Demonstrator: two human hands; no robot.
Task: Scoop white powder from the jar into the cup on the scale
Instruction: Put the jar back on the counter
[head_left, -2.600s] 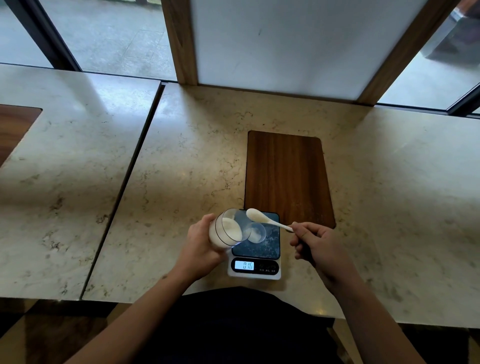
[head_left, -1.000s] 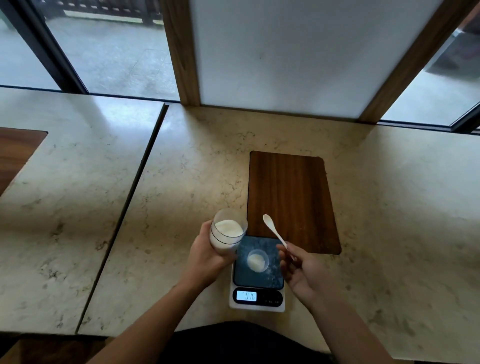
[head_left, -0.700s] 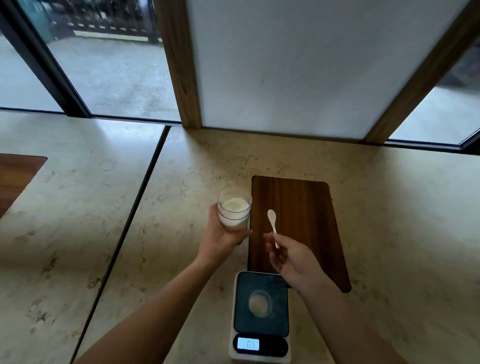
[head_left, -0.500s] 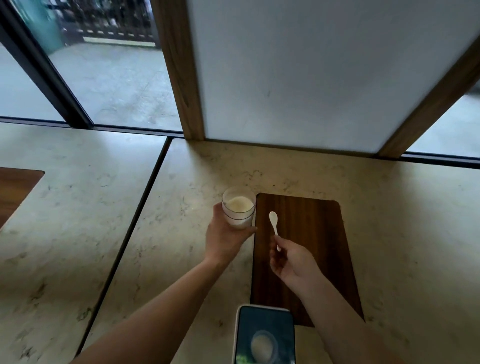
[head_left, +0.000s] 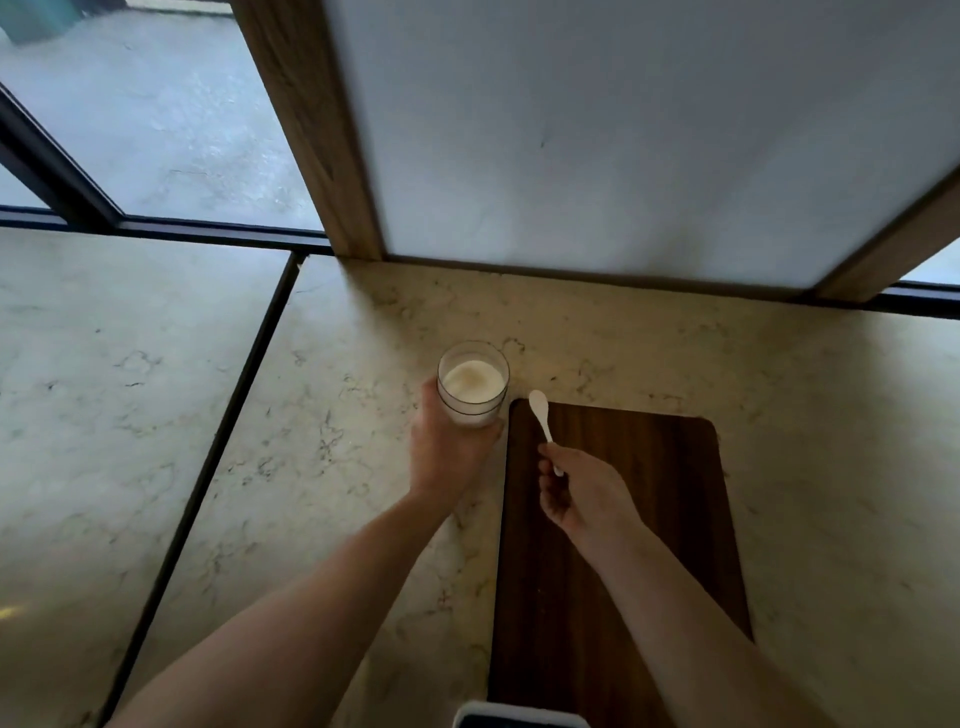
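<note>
A clear jar (head_left: 472, 384) with white powder in it stands upright, far out over the marble counter, gripped from behind by my left hand (head_left: 447, 449). My right hand (head_left: 579, 493) pinches the handle of a small white spoon (head_left: 543, 418), whose bowl points away from me just right of the jar, over the corner of the wooden inlay. Only the top edge of the scale (head_left: 519, 717) shows at the bottom of the frame; the cup on it is out of view.
A dark wooden inlay (head_left: 639, 519) is set in the marble counter (head_left: 805, 441) under my right hand. A black seam (head_left: 228, 410) splits the counter on the left. A white wall panel (head_left: 623, 130) with wooden posts and window glass close off the far edge.
Both hands have moved away from the scale toward the far side of the counter, carrying jar and spoon. The jar went from tilted to upright. The scale slid almost out of view.
</note>
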